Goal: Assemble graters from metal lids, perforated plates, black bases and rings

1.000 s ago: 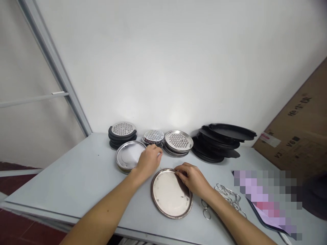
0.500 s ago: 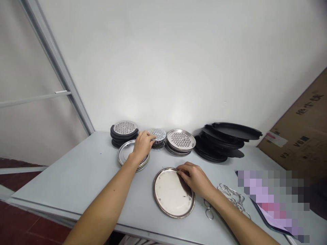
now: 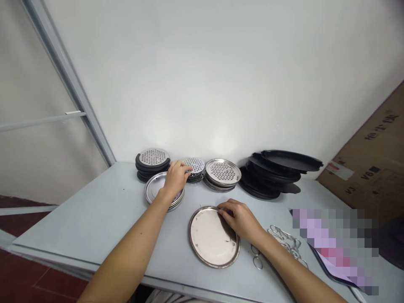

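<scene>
My left hand (image 3: 177,176) reaches over a stack of shiny round metal plates (image 3: 154,189). Its fingers are pinched at the left edge of a small grater disc (image 3: 195,164), which tops a low dark stack. Closer to me, a round metal tray (image 3: 214,240) with a raised, darkened rim lies on the table. The fingers and thumb of my right hand (image 3: 240,216) are closed on the tray's upper right rim, and a dark reflection of the hand shows in its surface.
Along the wall stand black-rimmed grater discs (image 3: 154,158), rimmed metal graters (image 3: 222,171) and a leaning pile of black pans (image 3: 277,172). Wire rings (image 3: 285,242) lie beside my right forearm. A cardboard box (image 3: 366,176) and a pixelated flat object (image 3: 334,252) are at right.
The whole view shifts very slightly. Both hands keep their places on the disc's edge and the tray's rim, and nothing on the table has visibly moved.
</scene>
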`<state>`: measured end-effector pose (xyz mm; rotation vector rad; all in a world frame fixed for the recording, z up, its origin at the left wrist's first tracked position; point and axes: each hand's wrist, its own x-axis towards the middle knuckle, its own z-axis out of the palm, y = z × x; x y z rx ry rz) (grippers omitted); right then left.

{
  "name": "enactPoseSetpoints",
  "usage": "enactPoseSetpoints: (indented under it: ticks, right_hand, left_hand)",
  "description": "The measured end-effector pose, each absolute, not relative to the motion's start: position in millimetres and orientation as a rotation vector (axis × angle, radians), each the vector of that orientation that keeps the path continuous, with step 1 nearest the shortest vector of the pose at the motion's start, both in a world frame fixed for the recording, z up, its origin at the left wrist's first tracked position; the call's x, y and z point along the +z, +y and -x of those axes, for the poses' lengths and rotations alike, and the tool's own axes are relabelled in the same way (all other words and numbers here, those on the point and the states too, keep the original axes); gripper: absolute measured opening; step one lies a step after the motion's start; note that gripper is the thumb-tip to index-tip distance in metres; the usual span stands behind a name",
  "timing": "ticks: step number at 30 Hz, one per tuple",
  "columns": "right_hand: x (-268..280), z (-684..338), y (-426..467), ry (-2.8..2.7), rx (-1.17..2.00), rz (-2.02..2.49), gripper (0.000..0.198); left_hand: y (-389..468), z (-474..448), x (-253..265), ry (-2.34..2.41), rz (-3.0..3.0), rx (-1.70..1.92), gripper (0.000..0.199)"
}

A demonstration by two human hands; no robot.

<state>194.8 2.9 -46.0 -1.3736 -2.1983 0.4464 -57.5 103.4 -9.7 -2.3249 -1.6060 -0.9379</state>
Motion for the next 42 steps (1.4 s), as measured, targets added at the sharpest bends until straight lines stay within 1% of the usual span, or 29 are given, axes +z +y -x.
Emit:
enactPoseSetpoints:
  ticks: [14, 19, 23, 25, 28, 30, 32, 34, 37, 42]
  right_hand:
    - [-46.0, -194.9, 4.1, -2.182, 0.454, 1.38, 0.024]
    - [-45.8, -194.9, 3.9, -2.152, 0.483, 1.381, 0.025]
    - [-42.7, -197.5, 6.6, -1.954, 0.473, 1.393, 0.028]
    - [-39.6, -199.9, 9.1, -1.755, 0.627, 1.371, 0.033]
    - [-33.7, -202.7, 12.0, -1.342, 1.119, 1.244, 0.043]
    - [-29.6, -203.1, 12.1, -1.135, 1.394, 1.12, 0.043]
    - [-26.4, -202.6, 11.0, -1.044, 1.544, 1.054, 0.038]
    - [-24.9, -202.0, 9.5, -1.019, 1.607, 1.055, 0.036]
    - [-27.1, -202.6, 8.7, -1.082, 1.605, 1.144, 0.038]
    - [-35.5, -205.5, 10.1, -1.483, 1.407, 1.315, 0.03]
  left_hand:
    - [96.2, 54.6, 1.7, -1.561, 2.361, -1.032, 0.016]
    - [69.9, 50.8, 19.7, -1.46, 2.451, -1.096, 0.015]
    - [37.4, 48.9, 36.9, -1.391, 2.696, -1.077, 0.014]
    - [23.5, 48.7, 44.3, -1.33, 2.875, -1.027, 0.014]
    - [10.9, 48.5, 51.2, -1.26, 3.153, -0.905, 0.016]
    - [8.1, 47.8, 52.1, -1.207, 3.291, -0.807, 0.016]
    - [8.3, 46.8, 50.3, -1.152, 3.383, -0.697, 0.016]
    - [9.4, 45.9, 47.3, -1.117, 3.445, -0.581, 0.017]
    - [9.6, 45.0, 42.9, -1.13, 3.502, -0.407, 0.018]
    - [3.7, 42.6, 39.5, -1.164, 3.53, -0.172, 0.017]
